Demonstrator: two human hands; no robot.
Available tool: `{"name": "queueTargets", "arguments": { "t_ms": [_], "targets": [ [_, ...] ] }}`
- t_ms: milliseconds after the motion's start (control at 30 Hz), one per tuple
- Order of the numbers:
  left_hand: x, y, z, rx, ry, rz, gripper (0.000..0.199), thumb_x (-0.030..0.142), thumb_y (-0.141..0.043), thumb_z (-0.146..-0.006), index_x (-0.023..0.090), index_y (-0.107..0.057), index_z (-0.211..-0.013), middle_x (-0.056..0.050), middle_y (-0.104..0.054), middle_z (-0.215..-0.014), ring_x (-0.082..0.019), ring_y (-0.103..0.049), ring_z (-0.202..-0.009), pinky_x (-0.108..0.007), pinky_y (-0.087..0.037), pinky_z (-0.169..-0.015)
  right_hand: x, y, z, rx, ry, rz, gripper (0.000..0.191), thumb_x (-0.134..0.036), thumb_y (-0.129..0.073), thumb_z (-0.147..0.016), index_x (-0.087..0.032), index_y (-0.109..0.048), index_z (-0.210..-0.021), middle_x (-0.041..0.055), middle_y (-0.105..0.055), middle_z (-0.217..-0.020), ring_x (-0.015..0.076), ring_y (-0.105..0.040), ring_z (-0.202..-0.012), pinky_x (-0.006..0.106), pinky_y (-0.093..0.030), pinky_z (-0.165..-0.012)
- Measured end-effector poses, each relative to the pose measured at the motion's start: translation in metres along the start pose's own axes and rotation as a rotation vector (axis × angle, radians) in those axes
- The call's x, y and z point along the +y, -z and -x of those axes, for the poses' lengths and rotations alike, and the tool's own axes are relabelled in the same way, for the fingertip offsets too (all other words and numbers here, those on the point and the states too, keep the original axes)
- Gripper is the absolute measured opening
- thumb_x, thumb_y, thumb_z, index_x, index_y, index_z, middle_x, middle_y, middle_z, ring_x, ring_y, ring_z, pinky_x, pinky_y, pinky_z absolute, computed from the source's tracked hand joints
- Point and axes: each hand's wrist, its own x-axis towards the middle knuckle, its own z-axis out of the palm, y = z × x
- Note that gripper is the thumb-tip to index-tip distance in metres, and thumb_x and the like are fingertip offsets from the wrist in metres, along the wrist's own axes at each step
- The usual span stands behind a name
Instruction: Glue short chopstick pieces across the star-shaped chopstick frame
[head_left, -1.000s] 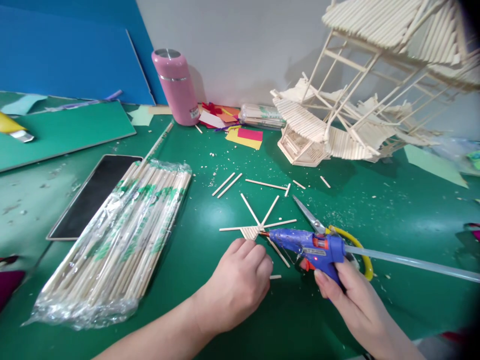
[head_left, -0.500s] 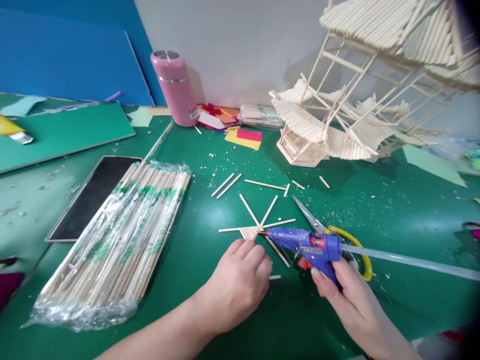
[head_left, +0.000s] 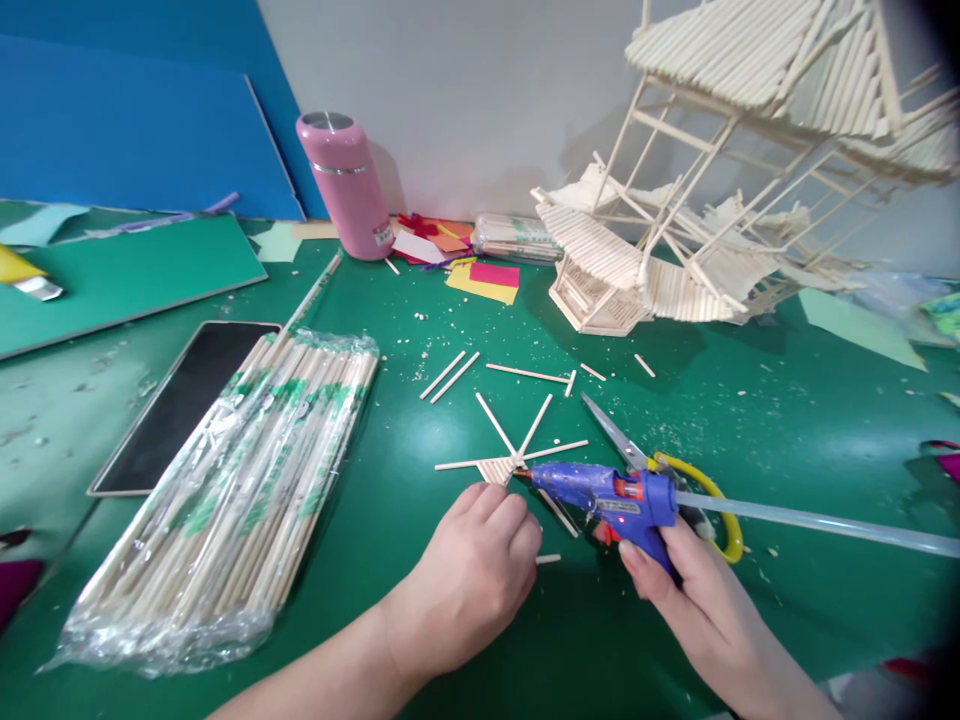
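A small frame of thin sticks [head_left: 534, 425] spreads out like spokes on the green table, with short sticks filling part of one gap. Just below it, my left hand [head_left: 474, 565] is closed, its fingertips at the frame's near edge; whatever they pinch is hidden. My right hand [head_left: 694, 590] grips a blue glue gun [head_left: 592, 487] by its handle, a finger at the red trigger. The gun's nozzle points left and is at the frame's centre. A long clear glue stick [head_left: 810, 520] sticks out of its back.
Scissors [head_left: 619, 430] with yellow handles lie partly behind the gun. Loose sticks [head_left: 529, 373] lie beyond the frame. On the left, bagged sticks [head_left: 247, 480] overlap a black tablet [head_left: 187, 400]. A pink bottle [head_left: 346, 185] and a stick-built model [head_left: 637, 260] stand at the back.
The gun's nozzle has dipped slightly toward the near side of the frame's centre. The view has shifted a little; my left hand keeps its closed pose by the frame.
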Motion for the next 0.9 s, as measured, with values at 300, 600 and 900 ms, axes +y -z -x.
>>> {"name": "queueTargets", "arguments": {
  "t_ms": [300,600,900],
  "targets": [
    [0.0004,0.0006,0.0003,0.027,-0.007,-0.012,0.019,0.015,-0.035,-0.084,0.015,-0.052,-0.075,-0.005,-0.05,-0.073,-0.018,-0.043,-0.066,-0.034,-0.043,-0.061,-0.0022,-0.0009,-0.0003,0.042,0.004,0.009,0.033,-0.046,-0.039,-0.085,-0.024,-0.054,-0.104,0.004,-0.061,-0.08,0.017,-0.056,-0.067,0.025,-0.049,-0.055],
    [0.0003,-0.0001,-0.0003,0.042,-0.011,-0.015,0.018,0.015,-0.036,-0.084,0.015,-0.053,-0.077,-0.005,-0.05,-0.074,-0.019,-0.042,-0.067,-0.035,-0.043,-0.061,0.001,-0.0004,0.0002,0.006,-0.003,-0.038,0.032,-0.044,-0.038,-0.086,-0.023,-0.052,-0.105,0.0031,-0.057,-0.074,0.015,-0.052,-0.061,0.024,-0.047,-0.053],
    [0.0,-0.0013,0.0005,0.052,-0.023,-0.015,0.017,0.015,-0.037,-0.083,0.014,-0.053,-0.076,-0.005,-0.05,-0.073,-0.019,-0.043,-0.066,-0.035,-0.043,-0.061,0.0021,-0.0005,-0.0006,0.036,0.05,-0.015,0.029,-0.041,-0.039,-0.086,-0.023,-0.052,-0.105,0.0037,-0.059,-0.078,0.0143,-0.054,-0.061,0.023,-0.048,-0.053]
  ]
}}
